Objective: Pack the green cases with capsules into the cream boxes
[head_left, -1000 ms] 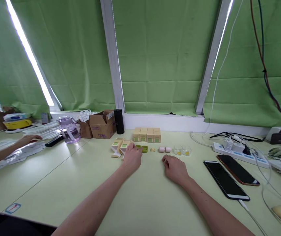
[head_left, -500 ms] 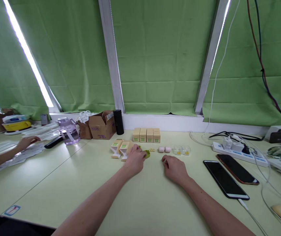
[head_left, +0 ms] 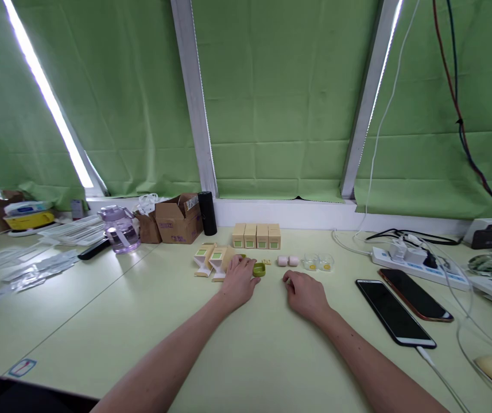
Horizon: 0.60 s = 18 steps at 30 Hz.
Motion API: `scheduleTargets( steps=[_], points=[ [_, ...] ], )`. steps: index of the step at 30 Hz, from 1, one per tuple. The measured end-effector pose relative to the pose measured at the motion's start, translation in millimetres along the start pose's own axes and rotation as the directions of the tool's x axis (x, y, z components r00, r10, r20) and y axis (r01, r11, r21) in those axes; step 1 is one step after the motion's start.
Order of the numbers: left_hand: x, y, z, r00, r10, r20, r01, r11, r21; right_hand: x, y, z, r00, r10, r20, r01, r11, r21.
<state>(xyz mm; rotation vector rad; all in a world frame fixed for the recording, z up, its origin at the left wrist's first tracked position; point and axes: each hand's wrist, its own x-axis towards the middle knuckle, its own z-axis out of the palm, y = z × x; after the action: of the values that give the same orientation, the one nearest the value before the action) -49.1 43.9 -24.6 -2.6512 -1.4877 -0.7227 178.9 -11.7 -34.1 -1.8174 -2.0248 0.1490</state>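
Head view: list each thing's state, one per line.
Left hand, beside green dish
Green dish, open side up
Right hand, loosely curled
Front small boxes, apparently open
Back small boxes, apparently shut
Cardboard box, flaps open
Nearer phone, screen dark, cable attached
Farther phone, screen dark
Power strip, plugs inserted
Green blinds, lowered

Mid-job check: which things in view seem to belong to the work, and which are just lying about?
Apparently in use:
green dish beside the left hand
two open boxes
row of small boxes
tiny yellow pieces
two pink pieces near the right hand
clear containers

Apparently just lying about:
two phones
power strip
purple jug
cardboard box
black cylinder
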Motion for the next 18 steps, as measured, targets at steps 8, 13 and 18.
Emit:
scheduleTargets(
  steps=[8,13,18],
  points=[
    [-2,3,-0.3,0.999,0.038,0.039,-0.035,0.997,-0.069,0,0,-1,1.000,-0.007,0.002,0.007,1.000,-0.011],
    [-1,9,-0.3,0.999,0.030,0.029,-0.028,0.997,-0.075,0,-2,-1,1.000,0.001,0.015,-0.001,1.000,-0.021],
    [1,15,0.4,0.999,0.015,0.029,-0.014,0.998,-0.061,0,-2,-2,1.000,0.011,0.024,-0.010,1.000,-0.021]
  ],
)
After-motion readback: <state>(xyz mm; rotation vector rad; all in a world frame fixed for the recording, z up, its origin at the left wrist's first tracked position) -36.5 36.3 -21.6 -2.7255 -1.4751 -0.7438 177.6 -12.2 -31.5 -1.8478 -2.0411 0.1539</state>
